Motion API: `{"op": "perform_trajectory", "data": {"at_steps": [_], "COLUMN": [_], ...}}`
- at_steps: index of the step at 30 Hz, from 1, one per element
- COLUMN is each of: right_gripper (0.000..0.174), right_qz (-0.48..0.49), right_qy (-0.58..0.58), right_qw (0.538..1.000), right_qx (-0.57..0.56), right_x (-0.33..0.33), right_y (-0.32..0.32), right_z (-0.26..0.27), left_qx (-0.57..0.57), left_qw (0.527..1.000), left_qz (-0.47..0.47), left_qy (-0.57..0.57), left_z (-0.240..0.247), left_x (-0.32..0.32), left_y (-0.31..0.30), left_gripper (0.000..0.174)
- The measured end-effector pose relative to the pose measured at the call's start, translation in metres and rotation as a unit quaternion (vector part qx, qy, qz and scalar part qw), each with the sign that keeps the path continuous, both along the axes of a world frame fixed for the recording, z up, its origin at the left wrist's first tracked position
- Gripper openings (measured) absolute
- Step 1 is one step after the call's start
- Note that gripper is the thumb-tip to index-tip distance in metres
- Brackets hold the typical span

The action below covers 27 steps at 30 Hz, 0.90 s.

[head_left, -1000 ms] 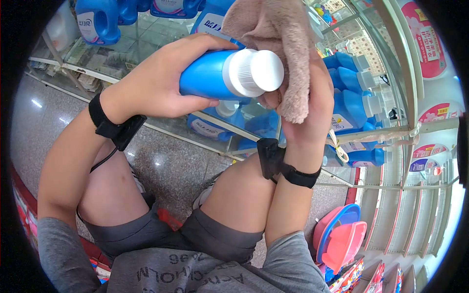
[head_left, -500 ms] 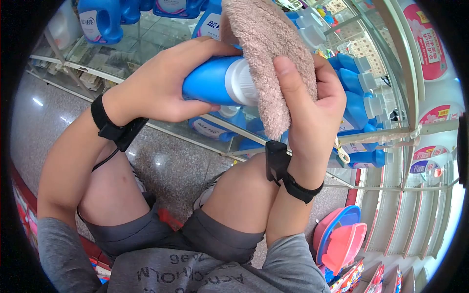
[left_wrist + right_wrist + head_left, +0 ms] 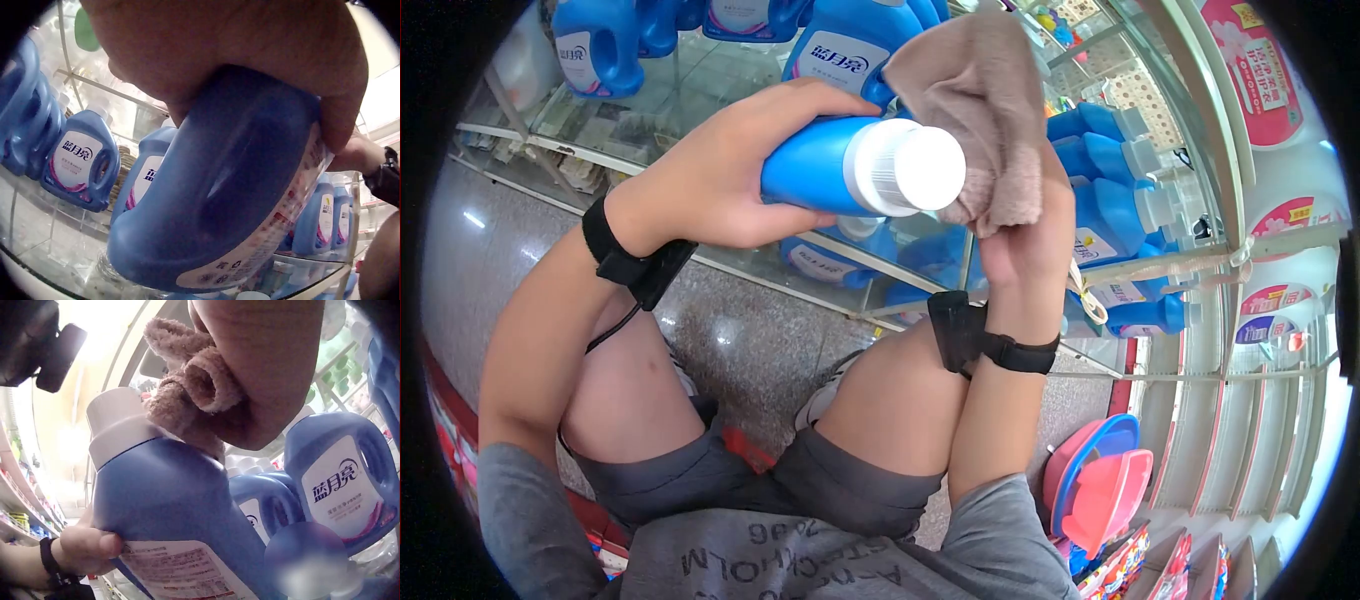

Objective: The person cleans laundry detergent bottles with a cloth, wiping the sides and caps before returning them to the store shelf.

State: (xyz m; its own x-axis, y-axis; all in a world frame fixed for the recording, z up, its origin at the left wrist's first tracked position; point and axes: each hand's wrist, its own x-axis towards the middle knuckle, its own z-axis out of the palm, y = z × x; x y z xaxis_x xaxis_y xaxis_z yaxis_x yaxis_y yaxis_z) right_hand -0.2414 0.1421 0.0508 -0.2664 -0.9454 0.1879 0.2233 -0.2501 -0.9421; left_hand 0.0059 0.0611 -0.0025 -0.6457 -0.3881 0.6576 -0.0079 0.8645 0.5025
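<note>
A blue laundry detergent bottle point(image 3: 810, 165) with a white cap point(image 3: 930, 172) is tilted, its cap toward the right. My left hand point(image 3: 700, 175) grips its body, thumb and fingers on opposite sides. In my right hand point(image 3: 1040, 225) is a pinkish-brown fluffy cloth point(image 3: 975, 105), bunched beside the far side of the cap. The right wrist view shows the cloth point(image 3: 178, 394) against the bottle's shoulder, next to the cap, with the right fingers mostly hidden. A printed back label point(image 3: 181, 565) shows below.
Glass shelves point(image 3: 700, 85) ahead bear several similar blue bottles point(image 3: 840, 55), with more bottles point(image 3: 1115, 210) at the right. Pink-labelled white bottles point(image 3: 1280, 90) stand on the far right side. A metal shelf rail point(image 3: 1160, 270) runs beside my right wrist. Plastic basins point(image 3: 1100, 490) are at lower right.
The cloth went over the cap half a second ago, right thumb on top, then drew back behind it, leaving the cap uncovered. My left hand keeps its grip on the bottle.
</note>
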Motion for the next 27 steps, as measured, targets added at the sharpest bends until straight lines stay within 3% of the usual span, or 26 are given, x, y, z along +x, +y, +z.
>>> {"op": "perform_trajectory", "data": {"at_steps": [2,9,27], "right_gripper": [0.038,0.040,0.045], "right_qz": [0.023,0.099,0.054], "right_qy": [-0.112,-0.122,-0.129], "right_qw": [0.993,0.987,0.990], "right_qx": [-0.009,-0.038,-0.030], "right_x": [-0.002,-0.005,-0.007], "right_y": [-0.002,-0.002,-0.011], "right_z": [0.002,-0.003,0.000], "left_qx": [0.006,-0.012,-0.146], "left_qw": [1.000,1.000,0.989], "left_qz": [0.000,-0.005,-0.014], "left_qy": [0.001,-0.005,-0.029], "left_z": [0.001,0.002,0.005], "left_x": [0.000,0.000,-0.008], "left_y": [-0.001,0.000,0.013], "left_gripper": [0.077,0.078,0.071]}}
